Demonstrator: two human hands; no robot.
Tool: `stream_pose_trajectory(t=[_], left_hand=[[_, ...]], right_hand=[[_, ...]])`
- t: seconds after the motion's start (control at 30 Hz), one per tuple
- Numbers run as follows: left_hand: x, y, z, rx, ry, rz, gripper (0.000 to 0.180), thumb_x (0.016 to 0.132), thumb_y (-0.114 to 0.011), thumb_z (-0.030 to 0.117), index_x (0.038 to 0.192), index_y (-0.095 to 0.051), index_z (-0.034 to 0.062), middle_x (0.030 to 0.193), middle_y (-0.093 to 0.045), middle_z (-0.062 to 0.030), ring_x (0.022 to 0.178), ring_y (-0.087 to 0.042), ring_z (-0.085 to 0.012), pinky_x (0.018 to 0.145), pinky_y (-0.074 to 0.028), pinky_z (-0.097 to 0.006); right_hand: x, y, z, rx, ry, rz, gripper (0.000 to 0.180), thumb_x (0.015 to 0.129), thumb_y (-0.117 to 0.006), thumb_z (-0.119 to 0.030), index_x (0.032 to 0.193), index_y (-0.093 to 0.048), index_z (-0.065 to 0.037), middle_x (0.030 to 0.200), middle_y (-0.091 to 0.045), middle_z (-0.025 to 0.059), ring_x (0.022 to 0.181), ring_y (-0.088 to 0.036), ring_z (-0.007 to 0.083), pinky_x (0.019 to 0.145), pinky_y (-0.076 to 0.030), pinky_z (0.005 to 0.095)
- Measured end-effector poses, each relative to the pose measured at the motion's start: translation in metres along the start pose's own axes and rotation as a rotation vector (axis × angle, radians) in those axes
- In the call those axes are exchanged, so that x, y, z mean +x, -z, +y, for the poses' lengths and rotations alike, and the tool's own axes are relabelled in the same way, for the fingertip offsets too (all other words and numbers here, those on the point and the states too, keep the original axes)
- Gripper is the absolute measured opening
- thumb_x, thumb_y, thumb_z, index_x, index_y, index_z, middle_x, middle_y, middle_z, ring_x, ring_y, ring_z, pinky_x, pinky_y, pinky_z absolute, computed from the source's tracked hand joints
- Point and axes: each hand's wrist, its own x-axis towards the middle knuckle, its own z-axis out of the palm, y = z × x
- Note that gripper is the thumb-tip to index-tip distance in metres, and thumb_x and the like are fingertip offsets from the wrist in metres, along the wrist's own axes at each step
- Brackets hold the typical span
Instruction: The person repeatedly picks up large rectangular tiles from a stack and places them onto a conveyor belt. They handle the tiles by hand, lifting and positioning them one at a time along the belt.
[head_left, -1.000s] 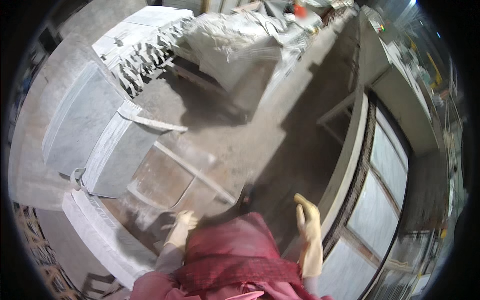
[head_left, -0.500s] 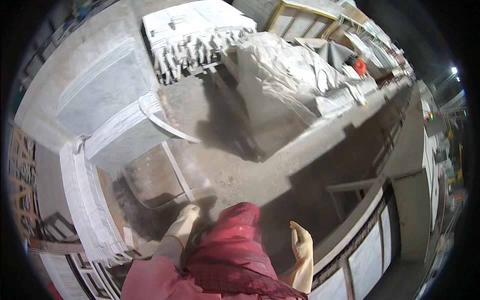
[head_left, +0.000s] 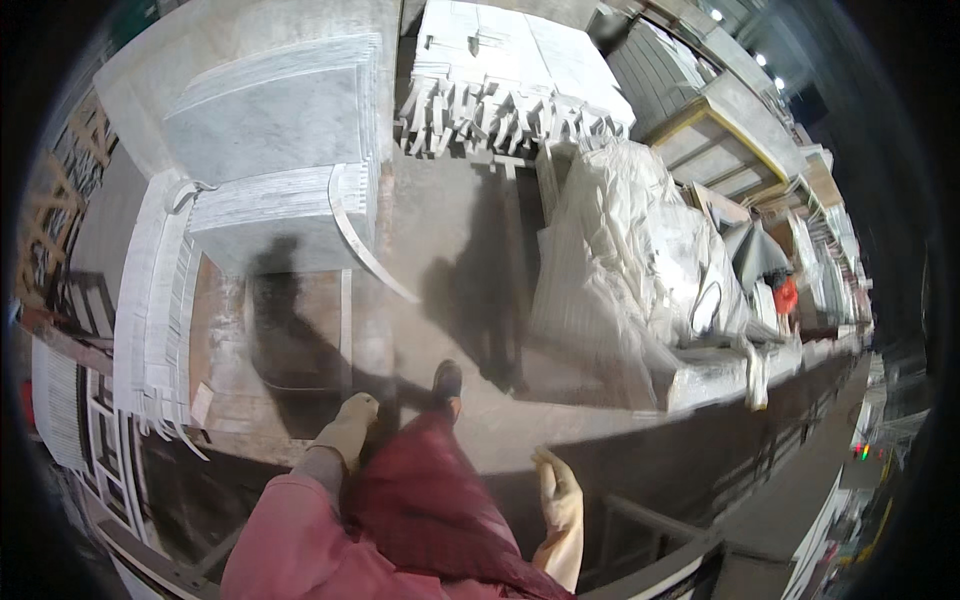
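Note:
My left hand (head_left: 352, 422), in a cream glove, hangs beside my red garment (head_left: 430, 500); its back faces up and its fingers are mostly hidden. On the other side, my right hand (head_left: 558, 498), gloved in pale yellow, has its fingers extended and slightly bent, with nothing in it. Neither hand touches any of the goods around me. Nearest on the left is a stack of pale grey stone-like slabs (head_left: 275, 120), with a lower layer (head_left: 275, 230) under it and a loose white strap (head_left: 355, 245) curving off its edge. One dark shoe (head_left: 448, 380) shows ahead of the garment.
White bundled panels with hanging strap ends (head_left: 520, 60) stand ahead. To the right, a plastic-wrapped pile (head_left: 650, 240) lies along the walkway floor (head_left: 430, 240). A metal frame rail (head_left: 655, 580) runs at lower right, and white strips (head_left: 150, 300) stand at left.
The view has turned to the right and shifted, so the slabs and wrapped pile sit elsewhere in it. A shoe has come into sight. Both hands stay low and apart.

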Motion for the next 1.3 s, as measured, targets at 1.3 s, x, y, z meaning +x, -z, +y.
stream_pose_trajectory(t=[1.3], left_hand=[[0.224,0.218,0.208,-0.773,0.576,0.655,0.077,0.084,-0.078,0.043,0.146,-0.054,0.0043,0.127,-0.066,-0.0235,0.117,-0.065,-0.0362,0.101,-0.05,-0.044]], right_hand=[[0.602,-0.165,-0.376,-0.469,0.562,-0.931,0.03,0.102,-0.061,-0.022,0.128,-0.072,-0.011,0.119,-0.074,0.0181,0.11,-0.071,0.0348,0.095,-0.056,0.0413]])
